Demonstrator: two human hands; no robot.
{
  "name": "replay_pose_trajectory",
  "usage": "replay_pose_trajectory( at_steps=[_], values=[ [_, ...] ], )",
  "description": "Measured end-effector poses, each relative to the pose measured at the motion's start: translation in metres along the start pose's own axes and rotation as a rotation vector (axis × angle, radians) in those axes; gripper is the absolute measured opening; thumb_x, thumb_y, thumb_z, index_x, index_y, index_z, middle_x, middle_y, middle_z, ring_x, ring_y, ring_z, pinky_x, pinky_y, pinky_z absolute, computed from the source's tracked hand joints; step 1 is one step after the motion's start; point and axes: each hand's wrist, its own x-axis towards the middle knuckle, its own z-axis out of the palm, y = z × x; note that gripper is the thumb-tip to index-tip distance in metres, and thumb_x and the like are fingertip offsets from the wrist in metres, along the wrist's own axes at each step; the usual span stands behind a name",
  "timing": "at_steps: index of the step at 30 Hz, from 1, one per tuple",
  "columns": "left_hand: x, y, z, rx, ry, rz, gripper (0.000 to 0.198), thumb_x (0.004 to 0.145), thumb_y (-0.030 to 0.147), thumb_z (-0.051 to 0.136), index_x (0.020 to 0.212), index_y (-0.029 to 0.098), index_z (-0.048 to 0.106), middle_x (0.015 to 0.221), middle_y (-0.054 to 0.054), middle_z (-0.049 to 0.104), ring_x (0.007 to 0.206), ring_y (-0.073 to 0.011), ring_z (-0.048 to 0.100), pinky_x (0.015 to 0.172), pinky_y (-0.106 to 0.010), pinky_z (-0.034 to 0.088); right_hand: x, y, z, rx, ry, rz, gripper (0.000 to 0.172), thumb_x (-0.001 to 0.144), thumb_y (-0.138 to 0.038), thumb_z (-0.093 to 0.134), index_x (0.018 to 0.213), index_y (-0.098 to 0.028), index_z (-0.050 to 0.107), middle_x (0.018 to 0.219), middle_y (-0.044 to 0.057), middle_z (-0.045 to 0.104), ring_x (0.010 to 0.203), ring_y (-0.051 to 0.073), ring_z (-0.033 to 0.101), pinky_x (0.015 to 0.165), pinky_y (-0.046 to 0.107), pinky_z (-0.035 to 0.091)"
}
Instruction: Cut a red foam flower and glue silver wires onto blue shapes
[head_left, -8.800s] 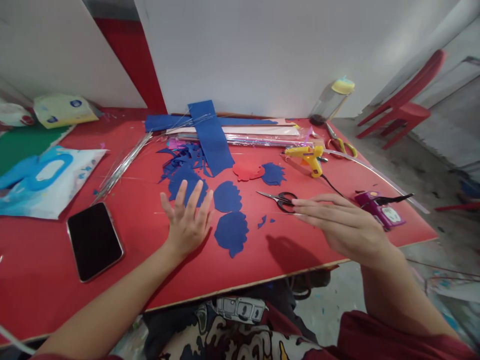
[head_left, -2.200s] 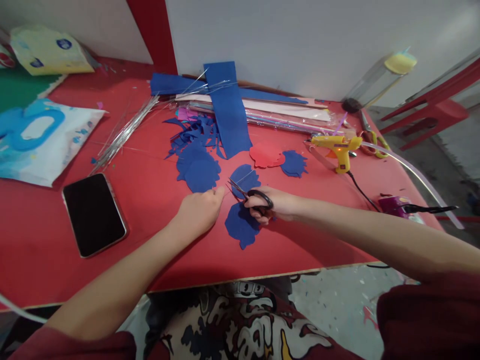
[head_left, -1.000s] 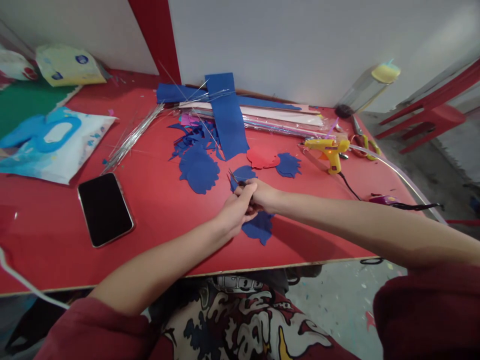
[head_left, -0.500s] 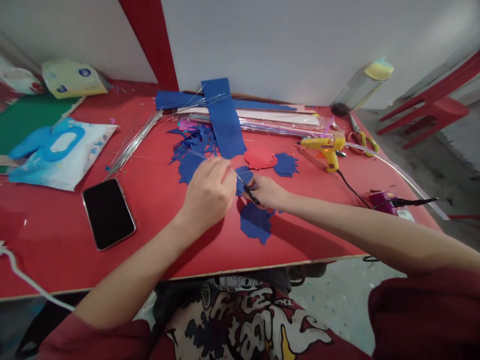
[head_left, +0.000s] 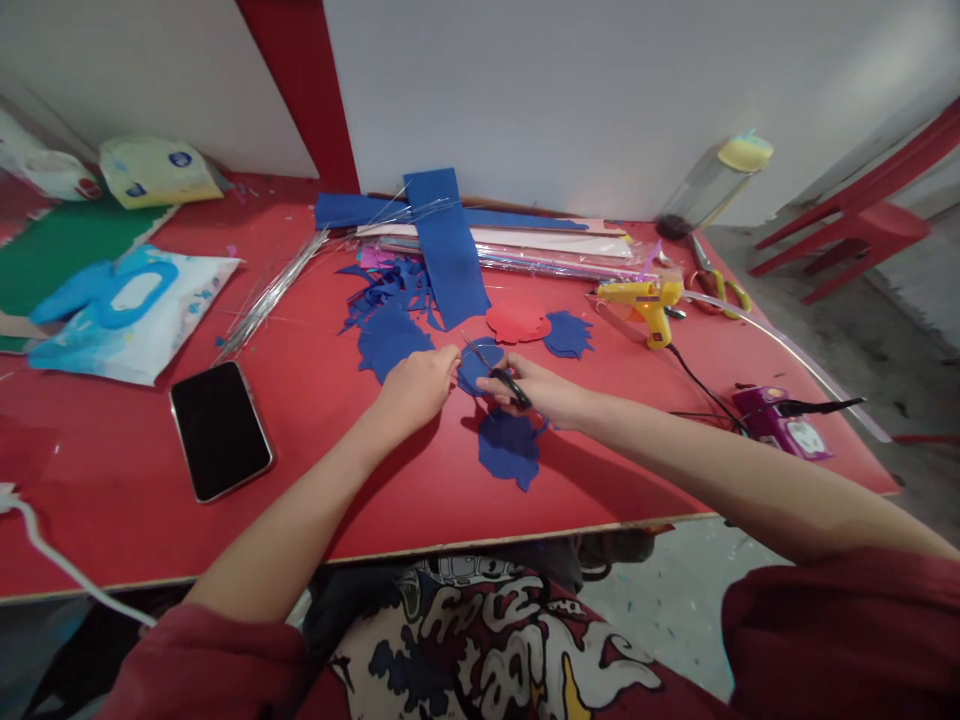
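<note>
We note the right hand (head_left: 538, 388) clamped around scissors (head_left: 514, 386) at their rear end, presumably for control, over a blue cutout (head_left: 472, 373); the left hand (head_left: 421, 384) bunches beside it, contents impossible to tell.

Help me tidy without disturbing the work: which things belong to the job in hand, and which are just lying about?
Likely belonging: black-handled scissors, held in the right hand; blue cutout between it and the left hand; perhaps the yellow glue gun, untouched.

Probably just lying about: smartphone; wet-wipes pack; tissue pack; yellow-lidded clear container.
</note>
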Motion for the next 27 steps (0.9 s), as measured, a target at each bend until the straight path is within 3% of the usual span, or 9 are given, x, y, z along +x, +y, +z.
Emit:
replay_pose_trajectory(
  at_steps=[4, 10, 14, 21, 27],
  values=[
    [-0.001, -0.005, 0.005, -0.050, -0.013, 0.112, 0.028, 0.089, 0.018, 0.037, 0.112, 0.015, 0.053, 0.099, -0.011, 0.068, 0.091, -0.0206, 0.064, 0.074, -0.029, 0.046, -0.004, 0.003, -0.001, 0.093, -0.092, 0.027, 0.057, 0.054, -0.060, 0.072, 0.078, -0.022, 0.036, 0.052, -0.010, 0.041, 0.047, 0.005, 0.034, 0.047, 0.019, 0.025],
    [-0.004, -0.011, 0.010, -0.123, 0.009, 0.210, 0.029, 0.089, 0.017, 0.035, 0.109, 0.015, 0.055, 0.093, -0.011, 0.069, 0.084, -0.0200, 0.065, 0.073, -0.030, 0.048, -0.004, 0.009, -0.003, 0.112, -0.208, -0.007, 0.057, 0.056, -0.070, 0.063, 0.074, -0.021, 0.040, 0.054, -0.008, 0.041, 0.051, 0.007, 0.037, 0.050, 0.022, 0.028],
    [-0.007, -0.012, 0.010, -0.155, 0.008, 0.206, 0.031, 0.089, 0.018, 0.033, 0.112, 0.015, 0.054, 0.091, -0.011, 0.069, 0.082, -0.0200, 0.065, 0.072, -0.030, 0.048, -0.003, 0.012, -0.004, 0.132, -0.247, -0.004, 0.050, 0.067, -0.069, 0.054, 0.071, -0.021, 0.040, 0.055, -0.007, 0.041, 0.051, 0.008, 0.037, 0.051, 0.024, 0.031],
    [-0.012, -0.006, 0.005, -0.154, -0.037, 0.176, 0.034, 0.089, 0.016, 0.034, 0.118, 0.015, 0.052, 0.092, -0.012, 0.068, 0.081, -0.0196, 0.065, 0.071, -0.030, 0.048, -0.005, 0.011, -0.003, 0.103, -0.238, 0.023, 0.054, 0.061, -0.071, 0.058, 0.076, -0.021, 0.042, 0.056, -0.007, 0.041, 0.052, 0.008, 0.039, 0.052, 0.022, 0.034],
    [-0.012, -0.004, 0.002, -0.127, -0.076, 0.162, 0.033, 0.088, 0.015, 0.038, 0.118, 0.014, 0.051, 0.092, -0.013, 0.069, 0.082, -0.0208, 0.066, 0.069, -0.029, 0.047, -0.002, 0.013, -0.003, 0.093, -0.260, -0.014, 0.048, 0.067, -0.066, 0.056, 0.073, -0.021, 0.043, 0.054, -0.007, 0.041, 0.048, 0.008, 0.039, 0.047, 0.021, 0.032]
  ],
)
